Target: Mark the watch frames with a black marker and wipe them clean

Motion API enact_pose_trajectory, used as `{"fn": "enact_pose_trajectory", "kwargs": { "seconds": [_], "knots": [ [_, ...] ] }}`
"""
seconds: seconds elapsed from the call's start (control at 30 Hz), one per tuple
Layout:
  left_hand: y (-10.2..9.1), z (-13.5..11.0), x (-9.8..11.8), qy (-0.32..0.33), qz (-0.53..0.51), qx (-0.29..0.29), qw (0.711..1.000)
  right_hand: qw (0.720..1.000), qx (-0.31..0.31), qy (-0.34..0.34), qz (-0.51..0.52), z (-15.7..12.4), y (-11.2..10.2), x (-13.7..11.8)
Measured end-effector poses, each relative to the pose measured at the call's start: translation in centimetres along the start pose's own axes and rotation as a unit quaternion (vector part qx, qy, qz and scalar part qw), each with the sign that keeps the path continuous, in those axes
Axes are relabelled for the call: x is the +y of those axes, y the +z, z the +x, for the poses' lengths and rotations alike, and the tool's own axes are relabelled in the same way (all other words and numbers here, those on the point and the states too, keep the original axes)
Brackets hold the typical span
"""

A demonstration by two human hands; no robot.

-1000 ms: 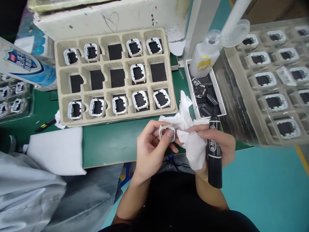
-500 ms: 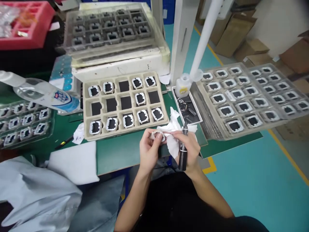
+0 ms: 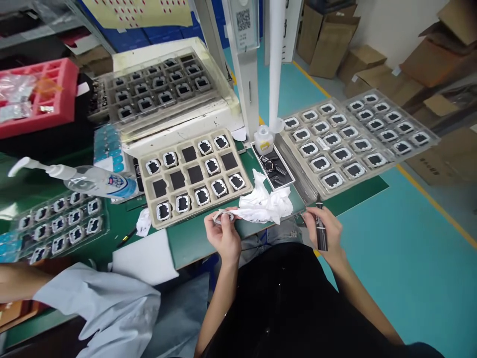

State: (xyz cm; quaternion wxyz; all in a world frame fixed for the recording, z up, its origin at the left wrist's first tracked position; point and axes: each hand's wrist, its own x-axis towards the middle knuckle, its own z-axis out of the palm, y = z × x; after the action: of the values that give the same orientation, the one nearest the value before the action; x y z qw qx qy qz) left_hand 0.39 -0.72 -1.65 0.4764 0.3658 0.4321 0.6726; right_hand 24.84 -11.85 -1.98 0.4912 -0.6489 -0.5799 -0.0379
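My left hand (image 3: 226, 237) is closed around a small white frame (image 3: 219, 217), pinching it between thumb and fingers at the table's front edge. Beside it a crumpled white tissue (image 3: 265, 203) lies on the table, its left end reaching my left fingers. Off to the right, my right hand (image 3: 331, 229) is wrapped around a black marker pen (image 3: 321, 232), held upright against the fingers. Its thumb and fingertip come together near the table edge; whether something small is between them I cannot tell. Beyond my left hand lies a beige tray (image 3: 175, 181) with similar white frames in several pockets.
A small box (image 3: 292, 180) of black parts and a white bottle (image 3: 264, 139) stand behind the tissue. Clear trays of frames (image 3: 331, 149) lie at the right. A pump bottle (image 3: 100, 181) leans at the left, near a co-worker's grey sleeve (image 3: 112, 303).
My right hand has moved right, away from my left hand, with the marker still in it. The tissue it was holding now lies on the table. The view has shifted.
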Motion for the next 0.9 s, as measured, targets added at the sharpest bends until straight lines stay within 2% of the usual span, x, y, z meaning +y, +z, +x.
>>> {"fn": "enact_pose_trajectory", "kwargs": {
  "seconds": [0.13,0.23,0.4,0.57,0.67,0.77,0.9],
  "knots": [
    [-1.6,0.0,0.2,0.027,0.04,0.028,0.998,1.0,-0.009,-0.001,-0.001,-2.6,-0.5,-0.3],
    [-2.9,0.1,0.5,0.034,0.078,0.041,0.995,1.0,-0.018,-0.014,0.001,-2.9,0.2,-1.3],
    [-5.3,0.4,1.1,0.038,0.146,0.063,0.986,0.999,-0.026,-0.012,-0.035,0.3,2.6,-2.6],
    [-6.9,0.7,1.1,0.028,0.188,0.076,0.979,0.99,-0.1,-0.049,-0.089,2.8,4.5,-2.7],
    [-7.1,0.6,0.9,0.021,0.195,0.079,0.977,0.991,-0.072,-0.067,-0.086,3.3,4.8,-2.0],
    [-7.0,0.5,0.9,0.018,0.187,0.081,0.979,0.994,-0.012,-0.077,-0.076,4.6,4.6,-1.1],
    [-6.8,0.5,1.2,0.013,0.16,0.072,0.984,0.995,0.064,-0.077,-0.029,8.3,5.0,-1.0]
  ]
}}
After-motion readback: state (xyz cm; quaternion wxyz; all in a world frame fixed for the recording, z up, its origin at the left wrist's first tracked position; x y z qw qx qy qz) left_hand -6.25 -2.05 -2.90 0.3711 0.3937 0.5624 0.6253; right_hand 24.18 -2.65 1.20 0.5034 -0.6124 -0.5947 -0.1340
